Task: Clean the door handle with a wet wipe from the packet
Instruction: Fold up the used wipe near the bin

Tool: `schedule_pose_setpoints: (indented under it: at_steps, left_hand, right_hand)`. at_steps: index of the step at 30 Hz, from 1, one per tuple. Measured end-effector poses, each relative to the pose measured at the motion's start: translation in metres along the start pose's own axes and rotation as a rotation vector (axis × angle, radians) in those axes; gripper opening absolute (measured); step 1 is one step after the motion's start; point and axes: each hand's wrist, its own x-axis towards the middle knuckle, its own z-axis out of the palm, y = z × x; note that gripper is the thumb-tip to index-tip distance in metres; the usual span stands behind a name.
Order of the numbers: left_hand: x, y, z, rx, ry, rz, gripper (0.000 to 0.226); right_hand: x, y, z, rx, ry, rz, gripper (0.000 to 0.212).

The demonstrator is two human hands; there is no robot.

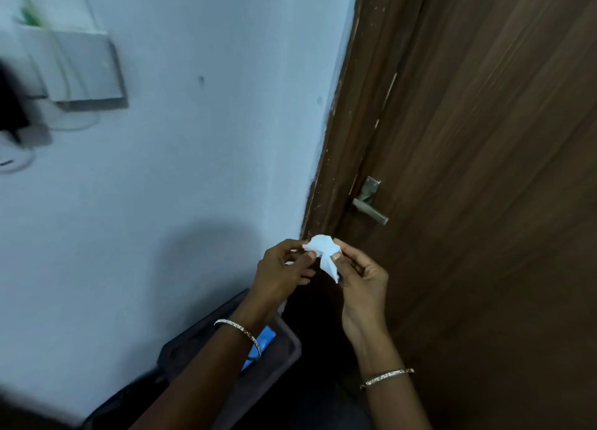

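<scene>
Wet wipe pinched between both hands, below door handle; no legible writing.

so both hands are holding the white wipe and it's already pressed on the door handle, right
Not quite. Both the left hand and the right hand do hold the white wipe, but it is not on the door handle. The head view shows the wipe held in the air below the handle, clear of it.

Dim, bluish light — left edge motion-blurred.
</scene>
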Motion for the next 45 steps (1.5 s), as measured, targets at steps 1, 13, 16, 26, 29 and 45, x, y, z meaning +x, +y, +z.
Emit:
schedule_pose_setpoints:
  at_steps: [1, 13, 16, 26, 29, 45]
  left_hand:
    - [-0.016, -0.003, -0.011, -0.009, 0.019, 0.01, 0.021]
    - [-0.158, -0.04, -0.188, 0.1, 0.352, -0.066, 0.014]
    - [-0.179, -0.057, -0.235, 0.111, 0.389, -0.113, 0.009]
    - [-0.207, -0.135, -0.38, 0.134, 0.284, -0.355, 0.017]
    - [-0.207, -0.158, -0.42, 0.19, 0.234, -0.356, 0.008]
    - [-0.142, -0.329, -0.492, 0.274, 0.063, -0.638, 0.003]
  right_hand:
    - [-0.016, 0.003, 0.006, 0.004, -0.02, 0.017, 0.021]
    - [-0.188, 0.074, 0.109, -0.092, -0.342, 0.27, 0.016]
    - [-0.224, 0.098, 0.138, -0.134, -0.369, 0.302, 0.016]
    - [-0.316, 0.204, 0.213, -0.151, -0.203, 0.523, 0.019]
    - [-0.338, 0.237, 0.231, -0.15, -0.131, 0.545, 0.02]
    - [-0.331, 0.43, 0.239, -0.546, 0.122, 0.669, 0.013]
